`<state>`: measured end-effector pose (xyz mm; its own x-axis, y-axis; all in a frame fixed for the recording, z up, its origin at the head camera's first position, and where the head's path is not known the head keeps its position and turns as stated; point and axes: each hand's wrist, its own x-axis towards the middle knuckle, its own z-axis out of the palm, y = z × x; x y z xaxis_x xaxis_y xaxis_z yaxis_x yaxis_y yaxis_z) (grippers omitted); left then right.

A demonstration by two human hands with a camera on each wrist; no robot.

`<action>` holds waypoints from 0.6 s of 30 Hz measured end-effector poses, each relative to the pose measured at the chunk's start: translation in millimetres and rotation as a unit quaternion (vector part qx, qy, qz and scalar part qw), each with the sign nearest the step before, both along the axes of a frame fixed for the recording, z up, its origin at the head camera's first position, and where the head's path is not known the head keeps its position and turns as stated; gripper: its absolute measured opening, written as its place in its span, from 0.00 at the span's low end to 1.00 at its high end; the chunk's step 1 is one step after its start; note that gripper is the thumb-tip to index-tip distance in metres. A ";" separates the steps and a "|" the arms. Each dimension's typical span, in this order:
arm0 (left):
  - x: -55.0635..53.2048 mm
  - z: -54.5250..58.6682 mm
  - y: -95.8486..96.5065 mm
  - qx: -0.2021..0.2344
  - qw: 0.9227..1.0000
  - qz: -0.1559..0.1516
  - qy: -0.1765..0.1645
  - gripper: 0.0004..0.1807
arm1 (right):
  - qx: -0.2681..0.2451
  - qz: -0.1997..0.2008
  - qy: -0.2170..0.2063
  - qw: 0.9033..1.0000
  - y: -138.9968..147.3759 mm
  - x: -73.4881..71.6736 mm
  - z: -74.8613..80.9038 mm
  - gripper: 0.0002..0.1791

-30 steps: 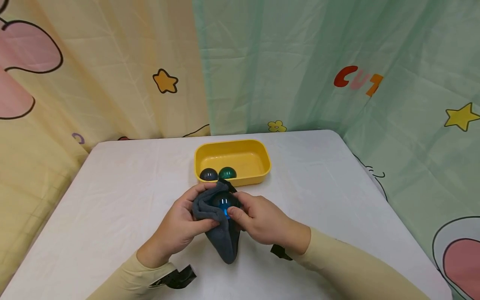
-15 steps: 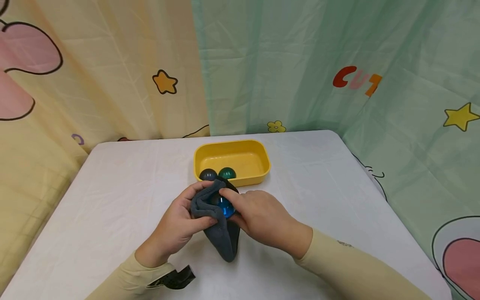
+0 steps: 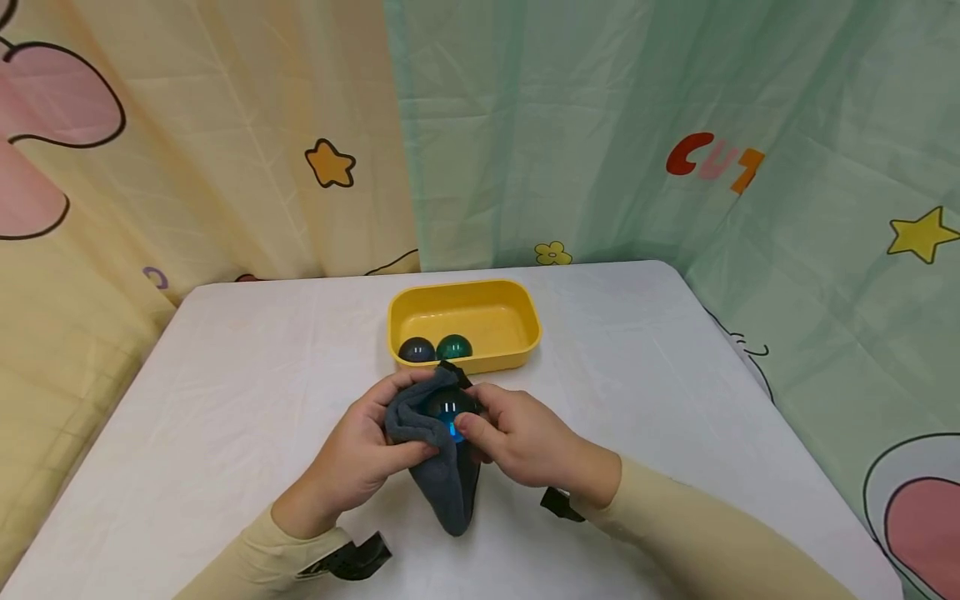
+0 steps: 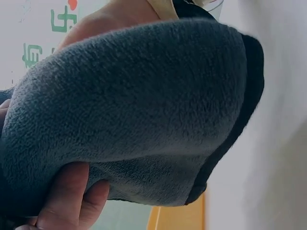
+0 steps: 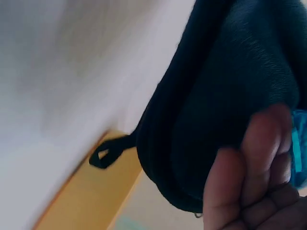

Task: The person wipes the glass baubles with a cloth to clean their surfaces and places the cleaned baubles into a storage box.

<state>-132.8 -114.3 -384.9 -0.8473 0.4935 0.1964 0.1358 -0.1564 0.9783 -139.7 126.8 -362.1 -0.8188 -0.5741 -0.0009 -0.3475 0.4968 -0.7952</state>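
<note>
In the head view my left hand grips a folded dark grey cloth, its thumb over the near fold. A glossy, see-through blue ball sits in the cloth's fold. My right hand pinches this ball from the right, its thumb low on the front. In the left wrist view the fuzzy cloth fills most of the picture and hides the ball. The right wrist view has fingers against the cloth, beside a sliver of the blue ball.
Just beyond the hands stands a yellow tray on the white-covered table. A dark ball and a green ball lie in its near left part. Patterned curtains hang behind the table.
My right hand turned on the ball, its thumb going up over the top and then back down to the lower front. The left hand keeps its grip on the cloth, almost still.
</note>
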 end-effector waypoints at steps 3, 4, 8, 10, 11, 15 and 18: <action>0.6 -0.5 -0.7 -0.002 1.000 0.004 0.001 0.38 | 0.029 0.002 0.032 0.999 -1.3 1.9 -1.1 0.26; 0.5 -0.5 -1.3 0.000 1.000 0.005 0.001 0.39 | 0.045 0.007 0.051 0.998 -1.5 2.8 -0.8 0.29; -0.2 0.5 -5.0 -0.001 1.000 0.017 0.001 0.37 | 0.103 0.035 0.158 0.981 -0.6 5.6 3.9 0.40; -0.5 0.7 -6.5 0.004 1.000 0.016 -0.007 0.37 | 0.128 0.043 0.226 0.965 -0.2 5.0 5.9 0.42; -0.6 0.6 -7.0 0.005 1.000 0.014 -0.010 0.37 | 0.139 0.045 0.257 0.955 -0.4 4.4 6.9 0.41; -0.9 0.0 -7.1 0.017 1.000 0.001 -0.015 0.37 | 0.157 0.052 0.336 0.927 -0.4 1.3 7.3 0.35; -1.8 0.5 -6.1 0.021 1.000 -0.007 -0.010 0.37 | 0.155 0.046 0.290 0.943 0.1 0.8 8.6 0.35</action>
